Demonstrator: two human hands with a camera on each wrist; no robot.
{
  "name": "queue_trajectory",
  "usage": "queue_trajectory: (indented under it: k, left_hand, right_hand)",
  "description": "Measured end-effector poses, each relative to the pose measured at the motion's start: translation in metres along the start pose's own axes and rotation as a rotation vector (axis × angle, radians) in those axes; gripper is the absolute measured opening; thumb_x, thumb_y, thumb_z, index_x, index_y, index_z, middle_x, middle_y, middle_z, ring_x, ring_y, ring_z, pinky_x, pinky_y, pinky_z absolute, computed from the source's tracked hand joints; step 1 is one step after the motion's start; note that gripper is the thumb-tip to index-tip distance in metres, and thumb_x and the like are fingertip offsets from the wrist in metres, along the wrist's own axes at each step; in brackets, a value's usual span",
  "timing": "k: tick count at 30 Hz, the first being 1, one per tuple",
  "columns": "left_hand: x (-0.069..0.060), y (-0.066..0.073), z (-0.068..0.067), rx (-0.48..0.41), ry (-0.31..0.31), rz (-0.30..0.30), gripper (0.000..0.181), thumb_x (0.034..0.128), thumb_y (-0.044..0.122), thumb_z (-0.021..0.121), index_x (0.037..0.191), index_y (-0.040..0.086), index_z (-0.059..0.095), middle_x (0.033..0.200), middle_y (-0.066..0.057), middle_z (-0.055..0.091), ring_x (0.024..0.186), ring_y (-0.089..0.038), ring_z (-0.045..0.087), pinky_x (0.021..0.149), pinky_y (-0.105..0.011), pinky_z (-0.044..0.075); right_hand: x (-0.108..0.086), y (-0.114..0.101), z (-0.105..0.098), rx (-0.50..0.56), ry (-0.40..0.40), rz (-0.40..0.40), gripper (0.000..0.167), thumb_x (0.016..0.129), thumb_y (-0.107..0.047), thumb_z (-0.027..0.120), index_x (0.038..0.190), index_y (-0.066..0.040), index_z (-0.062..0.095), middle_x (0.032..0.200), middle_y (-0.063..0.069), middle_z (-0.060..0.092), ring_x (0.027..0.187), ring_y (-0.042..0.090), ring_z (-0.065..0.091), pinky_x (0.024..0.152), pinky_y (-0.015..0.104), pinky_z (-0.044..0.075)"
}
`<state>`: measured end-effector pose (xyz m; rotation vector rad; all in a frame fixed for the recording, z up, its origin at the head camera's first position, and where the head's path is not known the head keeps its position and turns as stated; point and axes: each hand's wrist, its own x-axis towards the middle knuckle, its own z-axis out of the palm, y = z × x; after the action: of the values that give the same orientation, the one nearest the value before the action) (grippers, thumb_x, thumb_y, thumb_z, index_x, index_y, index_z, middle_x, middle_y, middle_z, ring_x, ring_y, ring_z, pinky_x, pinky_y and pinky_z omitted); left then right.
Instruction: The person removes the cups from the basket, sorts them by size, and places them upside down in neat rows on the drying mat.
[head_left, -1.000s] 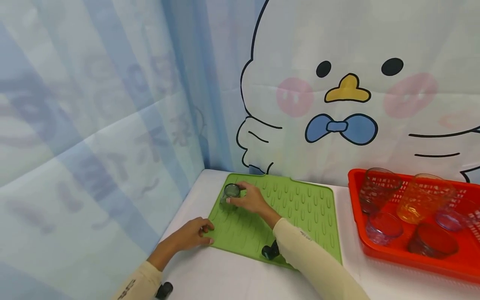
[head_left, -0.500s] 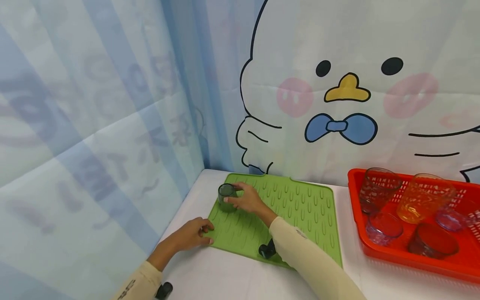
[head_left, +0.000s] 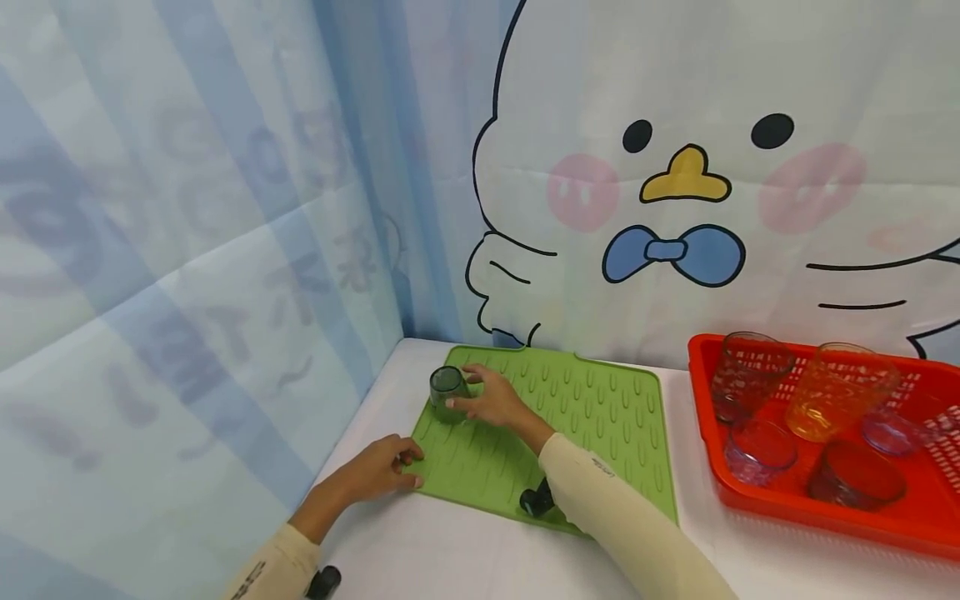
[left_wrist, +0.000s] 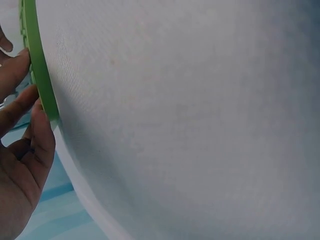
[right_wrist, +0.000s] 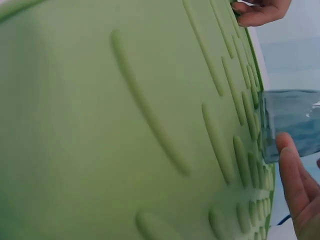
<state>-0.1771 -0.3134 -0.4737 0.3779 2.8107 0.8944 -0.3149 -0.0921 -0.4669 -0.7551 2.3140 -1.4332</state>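
Dark lettering on both cream sleeves [head_left: 626, 504] is too small to read, and the pale blue curtain [head_left: 150, 250] bears faint, blurred characters that I cannot make out. A large cartoon with a yellow beak and blue bow tie [head_left: 675, 252] fills the backdrop. The red basket [head_left: 825, 518], with perforated sides, holds several tinted tumblers, one orange [head_left: 836, 396]. The right forearm crosses the ridged green mat [head_left: 600, 425], hiding part of it. A smoky, see-through glass [head_left: 442, 402] stands near the mat's left edge; the right hand [head_left: 491, 400] is spread beside it, a fingertip touching its side. The left hand [head_left: 371, 469], well apart, rests loosely bent fingertips at the mat's near-left corner.
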Motion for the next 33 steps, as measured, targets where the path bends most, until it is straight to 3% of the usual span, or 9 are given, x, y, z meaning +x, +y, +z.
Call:
queue_trajectory:
  k: [6,16,20,25,29,33]
  left_hand:
    - [0.001,0.001,0.001,-0.013,-0.003,0.019,0.035,0.0887,0.021,0.077,0.115,0.001,0.066,0.102,-0.006,0.061,0.091,-0.016,0.056,0.077,-0.029,0.051]
    - [-0.002,0.001,-0.003,-0.005,0.010,0.032,0.036,0.0872,0.020,0.078,0.113,-0.001,0.067,0.101,-0.007,0.063,0.090,-0.016,0.057,0.076,-0.028,0.051]
    - [-0.003,0.000,-0.004,-0.011,0.007,0.029,0.036,0.0866,0.020,0.079,0.113,-0.001,0.066,0.100,-0.007,0.062,0.090,-0.016,0.056,0.076,-0.028,0.051]
    - [-0.003,0.001,-0.004,-0.024,0.000,0.025,0.036,0.0869,0.020,0.078,0.113,0.000,0.066,0.100,-0.006,0.061,0.089,-0.016,0.055,0.075,-0.027,0.050]
    - [-0.002,0.003,-0.004,-0.042,-0.010,0.051,0.035,0.0872,0.019,0.078,0.113,-0.002,0.066,0.100,-0.008,0.061,0.087,-0.016,0.056,0.073,-0.027,0.050]
    - [-0.001,0.005,-0.003,-0.051,-0.021,0.060,0.036,0.0876,0.019,0.078,0.113,-0.002,0.066,0.100,-0.008,0.061,0.087,-0.016,0.056,0.072,-0.027,0.050]
  right_hand:
    - [-0.014,-0.001,-0.017,-0.076,-0.004,0.001,0.073,0.090,-0.040,0.076,0.149,-0.012,0.043,0.145,0.016,0.053,0.083,0.023,0.073,0.084,0.043,0.057]
    - [-0.046,-0.026,-0.041,-0.103,-0.007,-0.042,0.058,0.088,-0.037,0.079,0.135,-0.011,0.056,0.123,0.014,0.065,0.079,0.030,0.073,0.070,0.033,0.057]
    - [-0.069,-0.039,-0.045,-0.104,-0.050,-0.094,0.050,0.088,-0.033,0.079,0.127,-0.008,0.061,0.115,0.012,0.067,0.078,0.031,0.073,0.069,0.031,0.058]
    - [-0.103,-0.047,-0.053,-0.163,-0.096,-0.166,0.042,0.089,-0.034,0.078,0.122,-0.012,0.065,0.108,0.003,0.070,0.081,0.016,0.070,0.071,0.028,0.057]
    - [-0.132,-0.049,-0.067,-0.185,-0.111,-0.194,0.040,0.088,-0.036,0.078,0.119,-0.014,0.066,0.104,-0.001,0.070,0.089,0.010,0.066,0.074,0.027,0.055]
    - [-0.161,-0.048,-0.087,-0.168,-0.136,-0.191,0.040,0.088,-0.036,0.078,0.119,-0.014,0.066,0.105,0.002,0.070,0.081,0.011,0.066,0.072,0.027,0.056]
